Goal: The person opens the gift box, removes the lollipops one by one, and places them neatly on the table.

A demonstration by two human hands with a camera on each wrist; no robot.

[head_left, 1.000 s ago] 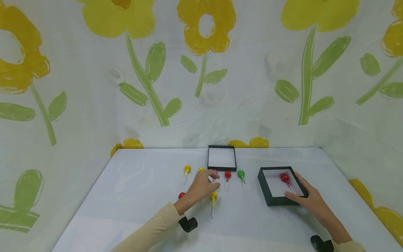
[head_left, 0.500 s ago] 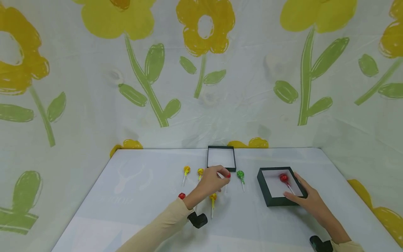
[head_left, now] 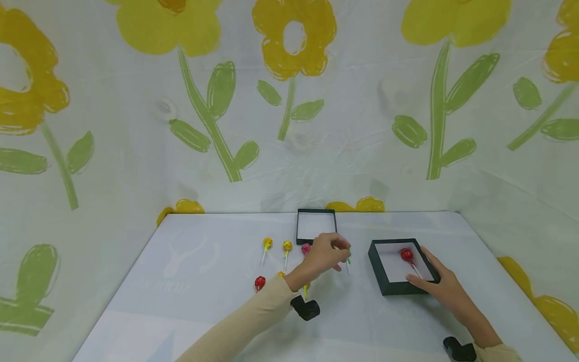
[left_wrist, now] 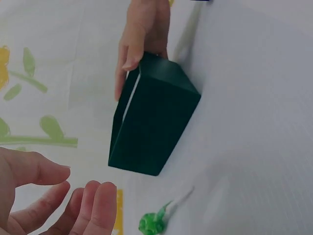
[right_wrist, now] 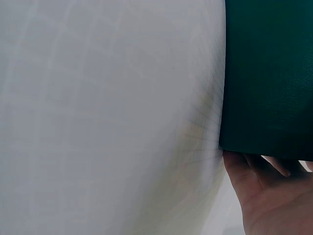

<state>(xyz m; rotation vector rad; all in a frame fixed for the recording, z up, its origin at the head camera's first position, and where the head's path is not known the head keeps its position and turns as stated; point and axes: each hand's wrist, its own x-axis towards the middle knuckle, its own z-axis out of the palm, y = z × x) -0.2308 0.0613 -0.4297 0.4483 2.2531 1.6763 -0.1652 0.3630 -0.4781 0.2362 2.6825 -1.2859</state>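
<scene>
My left hand (head_left: 322,255) hovers over the green lollipop, hiding most of it in the head view; its stick (head_left: 348,267) shows beside the fingers. From the left wrist view, the green lollipop (left_wrist: 151,223) lies on the table just past the left hand (left_wrist: 58,200), whose thumb and fingers are apart with nothing between them. With thumb at the front rim and fingers along the right side, my right hand (head_left: 445,286) grips a dark green box (head_left: 398,289). A red lollipop (head_left: 406,254) lies inside the box.
Yellow lollipops (head_left: 268,243) (head_left: 287,246) and a pink one (head_left: 305,248) lie left of my left hand. Nearer are a red one (head_left: 260,282) and a partly covered yellow one (head_left: 305,290). A shallow black-rimmed lid (head_left: 297,229) sits at the table's back edge.
My left hand has moved right along the row of lollipops, from the pink one past the red one to the green one. The right hand and box have stayed put.
</scene>
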